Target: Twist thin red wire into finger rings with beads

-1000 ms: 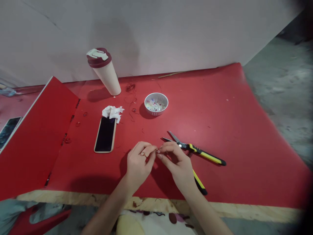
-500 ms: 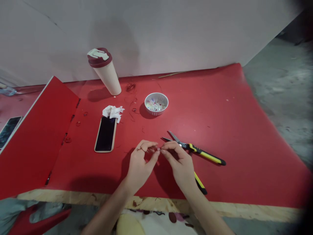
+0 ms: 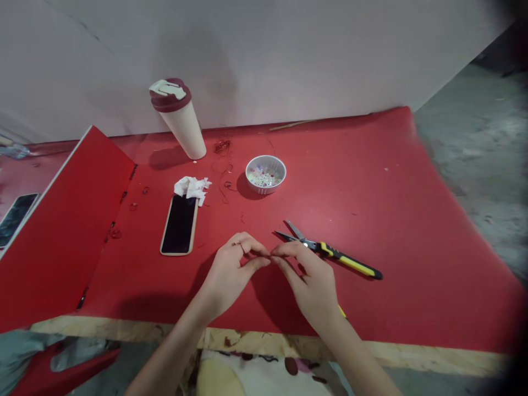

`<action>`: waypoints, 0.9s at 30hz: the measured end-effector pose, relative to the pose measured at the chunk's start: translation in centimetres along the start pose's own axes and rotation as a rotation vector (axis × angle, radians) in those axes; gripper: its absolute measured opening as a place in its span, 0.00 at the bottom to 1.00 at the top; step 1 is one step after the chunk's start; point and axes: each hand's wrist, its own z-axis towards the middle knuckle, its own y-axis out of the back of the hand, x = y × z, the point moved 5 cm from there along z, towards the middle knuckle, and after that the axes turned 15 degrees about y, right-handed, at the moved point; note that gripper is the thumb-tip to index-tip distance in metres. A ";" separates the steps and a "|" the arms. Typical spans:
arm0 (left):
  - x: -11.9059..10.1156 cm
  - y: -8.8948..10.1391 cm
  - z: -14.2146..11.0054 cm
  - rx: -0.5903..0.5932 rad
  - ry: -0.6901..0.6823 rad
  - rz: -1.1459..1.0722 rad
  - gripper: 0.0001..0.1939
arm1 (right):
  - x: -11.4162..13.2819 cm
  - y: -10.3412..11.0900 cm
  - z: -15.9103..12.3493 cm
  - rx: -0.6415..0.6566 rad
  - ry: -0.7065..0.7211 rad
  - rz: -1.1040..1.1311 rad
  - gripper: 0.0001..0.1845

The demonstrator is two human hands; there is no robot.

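Left hand (image 3: 225, 275): thumb and forefinger together at the tips, ring (image 3: 238, 243) on one finger.
Right hand (image 3: 315, 283): thumb and forefinger together too, tips meeting the left ones.
Between the tips: red strand perhaps, too small to tell; whether clamped on anything, cannot tell.
Handling, as judged: keep one pinch steady, make small moves with the other; ease off if a fine piece starts to bend.
Scissors (image 3: 350, 264): just beside the right hand, blades parted, one handle partly hidden beneath that hand; likeliest obstacle, best given room.
Tabletop (image 3: 404, 231): red, under both hands; fine red bits, hard to pick out against like colour.
Perforated bowl (image 3: 268, 190): beyond the hands, small pale and coloured beads (image 3: 264, 176) inside.
Phone (image 3: 179, 225): lying flat to the left, crumpled tissue (image 3: 192, 187) touching its far end.
Red tangle (image 3: 221, 146): between bowl and tumbler (image 3: 185, 129), loose strands trailing nearer; liable to snag.
Small loops (image 3: 116, 234): left of the phone, near the red panel (image 3: 70, 225).
Second phone (image 3: 16, 220): far left, partly behind the panel.
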 end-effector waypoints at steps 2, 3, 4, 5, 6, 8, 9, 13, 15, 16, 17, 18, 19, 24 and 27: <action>0.1 0.2 0.0 0.001 0.031 -0.011 0.03 | 0.1 0.0 0.0 -0.006 -0.005 -0.008 0.05; 0.1 0.3 0.0 0.005 0.037 -0.014 0.03 | 0.1 0.0 0.0 -0.004 -0.020 -0.010 0.04; 0.1 0.3 -0.1 0.018 0.034 -0.016 0.03 | 0.1 0.0 0.0 0.000 -0.045 -0.007 0.04; 0.0 0.3 -0.1 0.039 0.023 -0.019 0.03 | 0.0 -0.1 0.0 0.005 -0.074 0.002 0.05; 0.0 0.2 -0.2 0.068 0.008 -0.028 0.02 | 0.0 -0.1 -0.1 0.005 -0.105 0.020 0.05; -0.1 0.0 -0.2 0.132 -0.020 -0.066 0.02 | -0.1 -0.1 -0.2 -0.012 -0.163 0.076 0.05; -0.1 -0.1 -0.3 0.158 -0.027 -0.095 0.03 | -0.2 -0.1 -0.2 -0.030 -0.189 0.113 0.06; 0.4 -0.6 -0.2 0.227 -0.003 -0.234 0.01 | -0.2 -0.2 -0.3 -0.113 -0.298 0.269 0.05; 0.7 -0.7 -0.1 0.243 0.008 -0.286 0.01 | -0.1 -0.3 -0.3 -0.141 -0.327 0.341 0.04; 0.8 -0.7 -0.1 0.243 0.005 -0.300 0.01 | -0.1 -0.4 -0.3 -0.154 -0.336 0.373 0.04; 0.9 -0.7 -0.1 0.237 -0.003 -0.306 0.01 | 0.0 -0.5 -0.4 -0.170 -0.343 0.404 0.04; 0.9 -0.7 -0.1 0.228 -0.012 -0.305 0.01 | 0.1 -0.6 -0.5 -0.189 -0.349 0.435 0.04; 0.9 -0.6 -0.1 0.219 -0.023 -0.299 0.01 | 0.2 -0.8 -0.6 -0.211 -0.358 0.465 0.04; 0.5 -0.3 -0.3 0.183 -0.049 -0.255 0.02 | 0.2 -1.8 -1.4 -0.268 -0.463 0.646 0.06; 0.4 -0.3 -0.3 0.171 -0.026 -0.238 0.02 | 0.0 -1.8 -1.5 -0.234 -0.455 0.598 0.06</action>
